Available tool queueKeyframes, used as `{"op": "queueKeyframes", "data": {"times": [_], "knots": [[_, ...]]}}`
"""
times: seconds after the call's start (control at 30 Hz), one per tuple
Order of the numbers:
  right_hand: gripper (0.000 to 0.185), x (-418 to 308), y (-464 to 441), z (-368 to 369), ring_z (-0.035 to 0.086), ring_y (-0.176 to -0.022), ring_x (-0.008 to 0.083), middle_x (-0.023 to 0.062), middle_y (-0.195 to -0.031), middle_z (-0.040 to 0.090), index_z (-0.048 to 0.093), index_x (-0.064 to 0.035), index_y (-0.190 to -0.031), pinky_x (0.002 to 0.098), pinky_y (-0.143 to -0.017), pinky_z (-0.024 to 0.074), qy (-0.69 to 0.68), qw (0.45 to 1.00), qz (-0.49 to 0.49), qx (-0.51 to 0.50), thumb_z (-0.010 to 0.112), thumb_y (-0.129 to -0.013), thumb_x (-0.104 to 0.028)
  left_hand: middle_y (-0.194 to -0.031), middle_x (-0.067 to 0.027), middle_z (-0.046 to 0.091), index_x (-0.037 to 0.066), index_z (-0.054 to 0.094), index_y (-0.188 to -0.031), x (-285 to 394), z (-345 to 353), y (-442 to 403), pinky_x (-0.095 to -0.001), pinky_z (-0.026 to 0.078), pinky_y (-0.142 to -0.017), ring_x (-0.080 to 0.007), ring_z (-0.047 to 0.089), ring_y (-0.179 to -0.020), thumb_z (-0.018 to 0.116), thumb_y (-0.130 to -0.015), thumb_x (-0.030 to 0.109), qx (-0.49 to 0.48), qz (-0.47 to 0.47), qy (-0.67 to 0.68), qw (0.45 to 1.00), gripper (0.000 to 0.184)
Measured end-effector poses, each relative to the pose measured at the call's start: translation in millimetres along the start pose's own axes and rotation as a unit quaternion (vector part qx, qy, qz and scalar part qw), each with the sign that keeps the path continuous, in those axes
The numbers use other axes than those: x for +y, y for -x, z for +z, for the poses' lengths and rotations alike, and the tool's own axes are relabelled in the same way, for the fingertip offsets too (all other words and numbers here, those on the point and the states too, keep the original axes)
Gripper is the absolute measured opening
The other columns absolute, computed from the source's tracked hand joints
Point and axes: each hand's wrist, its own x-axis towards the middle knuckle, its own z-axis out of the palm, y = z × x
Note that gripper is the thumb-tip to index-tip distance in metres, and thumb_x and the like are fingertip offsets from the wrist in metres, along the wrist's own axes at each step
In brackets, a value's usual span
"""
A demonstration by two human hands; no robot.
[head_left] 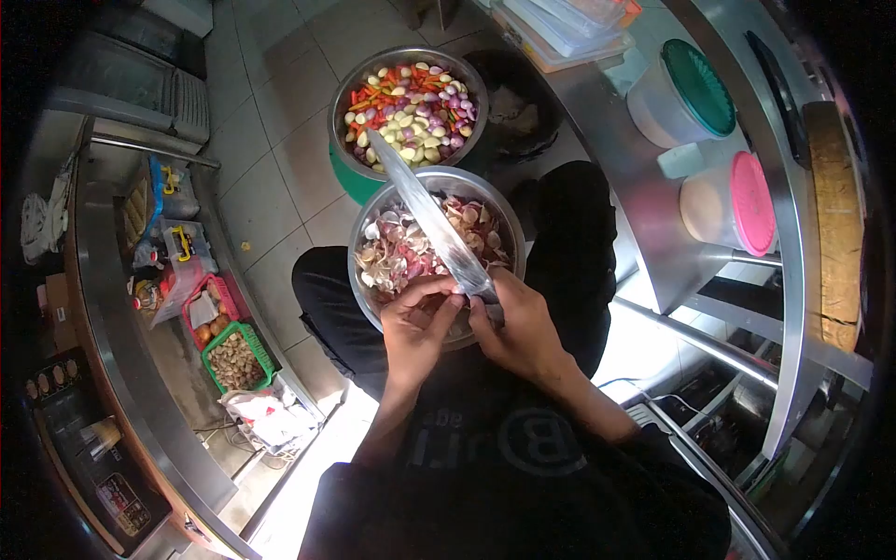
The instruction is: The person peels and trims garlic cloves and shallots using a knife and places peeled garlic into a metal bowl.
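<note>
My right hand (519,322) is closed around the lower end of a large knife (420,205); its handle is hidden by the fingers. The long blade points away and slightly left, above a metal bowl (358,294) of garlic and shallot skins (401,247). Close beside it, my left hand (415,329) pinches something small against the blade's near end, too covered to name. Both hands are over the bowl's near rim, between my knees. Just beyond stands a second metal bowl (338,149) holding peeled garlic (411,133), shallots (457,107) and red chilies (378,91).
A dark basin or bag (518,103) lies right of the far bowl. On the right metal shelf are tubs with green (698,86) and pink (752,203) lids. The left shelf carries a green basket (259,343), a red basket (224,289) and plastic boxes.
</note>
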Motion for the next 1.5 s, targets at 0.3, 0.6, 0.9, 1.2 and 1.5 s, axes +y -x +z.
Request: {"op": "queueKeyframes", "data": {"times": [0.3, 0.6, 0.9, 1.2, 1.5], "knots": [[0.023, 11.5, 3.0, 4.5, 0.067, -0.090, 0.0536, 0.0286, -0.097, 0.065, 0.055, 0.0027, -0.112, 0.0550, -0.076, 0.0552, 0.020, 1.000, 0.008, 0.021, 0.070, -0.098, -0.008, -0.125, -0.0149, 0.075, -0.008, 0.073, -0.123, 3.7, 4.6, 0.2, -0.0346, 0.056, -0.108, -0.0204, 0.072, -0.119, 0.071, -0.099, -0.013, -0.011, -0.021, 0.042, 0.999, 0.025], [0.025, 3.4, 1.9, 0.3, 0.067, -0.089, 0.0533, 0.0288, -0.094, 0.064, 0.054, 0.0019, -0.112, 0.0549, -0.074, 0.0548, -0.009, 1.000, -0.004, 0.007, 0.071, -0.097, -0.009, -0.123, -0.0124, 0.075, -0.007, 0.075, -0.121, 0.1, 2.7, 0.9, -0.0327, 0.058, -0.104, -0.0192, 0.072, -0.116, 0.072, -0.099, -0.012, 0.013, 0.022, -0.050, 0.998, 0.023], [0.024, 13.4, 4.5, 7.2, 0.068, -0.088, 0.0530, 0.0275, -0.093, 0.066, 0.056, 0.0003, -0.113, 0.0557, -0.074, 0.0553, 0.023, 0.999, 0.014, 0.031, 0.071, -0.097, -0.008, -0.120, -0.0123, 0.077, -0.005, 0.075, -0.123, 0.6, 6.0, 1.7, -0.0293, 0.057, -0.101, -0.0178, 0.073, -0.112, 0.073, -0.099, -0.010, 0.008, -0.009, -0.007, 1.000, 0.025], [0.024, 15.0, 5.2, 4.5, 0.070, -0.089, 0.0513, 0.0279, -0.096, 0.068, 0.062, 0.0013, -0.115, 0.0498, -0.077, 0.0573, -0.037, 0.997, 0.064, 0.028, 0.073, -0.097, -0.010, -0.115, -0.0099, 0.075, -0.005, 0.073, -0.127, 6.6, -2.1, -0.8, -0.0312, 0.058, -0.095, -0.0159, 0.072, -0.100, 0.070, -0.104, -0.005, 0.030, -0.071, 0.145, 0.986, 0.023], [0.024, -2.1, 0.9, 6.2, 0.069, -0.090, 0.0500, 0.0258, -0.098, 0.066, 0.062, 0.0011, -0.114, 0.0512, -0.075, 0.0554, -0.030, 0.998, -0.013, 0.045, 0.073, -0.095, -0.009, -0.114, -0.0103, 0.074, -0.005, 0.069, -0.125, 3.0, 0.1, -1.2, -0.0327, 0.057, -0.095, -0.0168, 0.071, -0.104, 0.067, -0.103, -0.007, 0.005, -0.025, 0.070, 0.997, 0.022]]}}
